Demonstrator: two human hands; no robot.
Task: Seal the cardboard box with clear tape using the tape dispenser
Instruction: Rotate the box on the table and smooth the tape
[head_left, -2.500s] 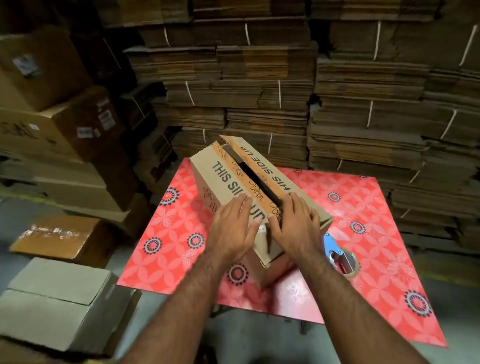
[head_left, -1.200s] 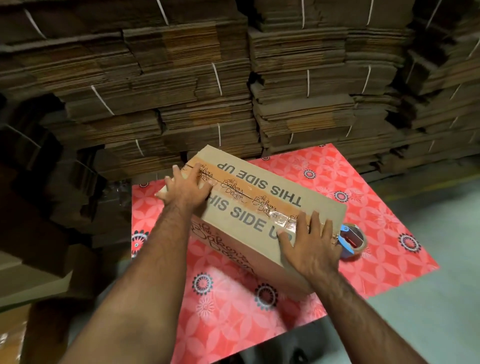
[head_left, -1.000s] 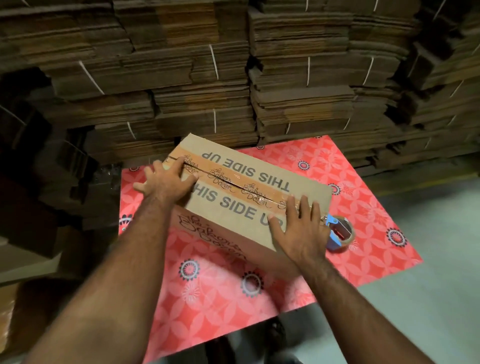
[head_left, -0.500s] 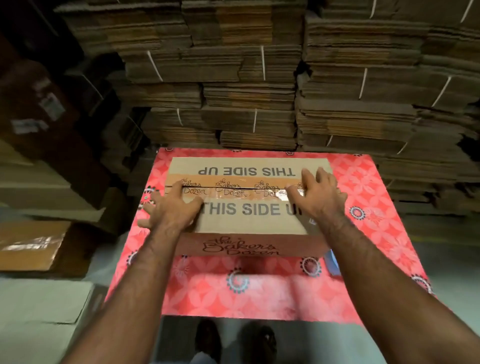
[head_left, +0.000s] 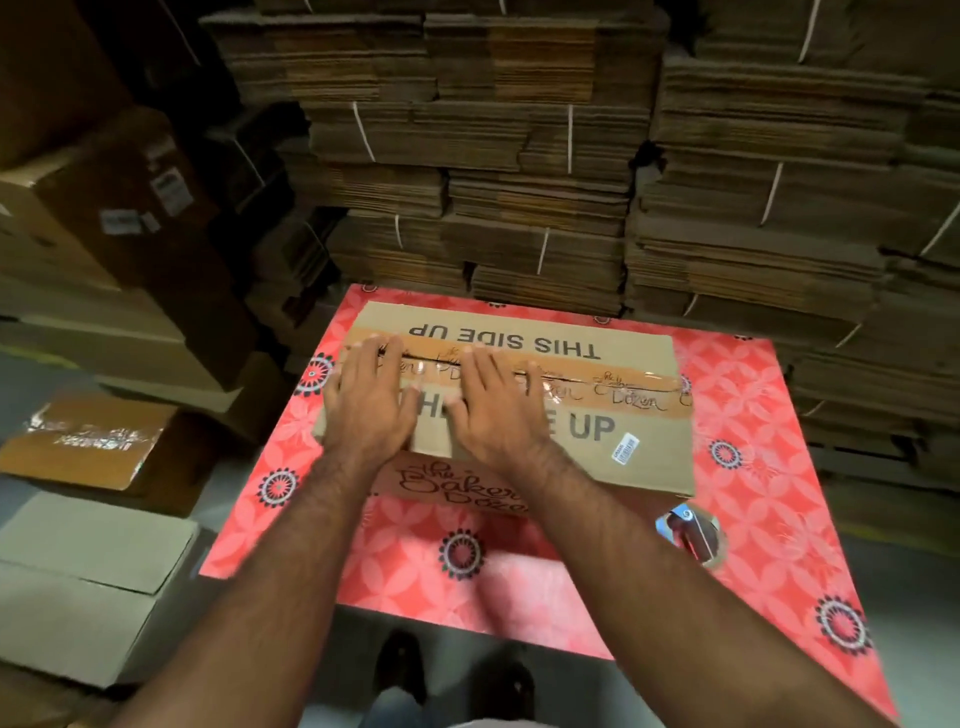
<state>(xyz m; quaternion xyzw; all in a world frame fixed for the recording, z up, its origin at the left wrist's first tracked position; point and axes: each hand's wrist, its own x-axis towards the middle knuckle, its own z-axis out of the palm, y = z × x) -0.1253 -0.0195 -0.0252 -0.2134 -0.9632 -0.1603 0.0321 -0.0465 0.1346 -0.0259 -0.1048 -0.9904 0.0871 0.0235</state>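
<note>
A brown cardboard box (head_left: 639, 441) printed "THIS SIDE UP" lies on the red patterned table (head_left: 769, 478), flaps closed, with glossy clear tape along the right part of its centre seam. My left hand (head_left: 371, 402) lies flat on the box's left end, fingers spread over the seam. Beside it, my right hand (head_left: 493, 405) also presses flat on the top, fingers on the seam. The tape dispenser (head_left: 693, 535), blue with a roll of clear tape, lies on the table just off the box's near right corner, untouched.
Tall stacks of strapped flat cardboard (head_left: 519, 156) rise behind the table. Made-up boxes (head_left: 119, 218) are piled at the left, with more boxes (head_left: 88, 571) on the floor. My feet (head_left: 452, 675) show below the table's near edge.
My right hand has slid left along the seam from the box's right end and now lies next to my left hand. The dispenser has come into full view.
</note>
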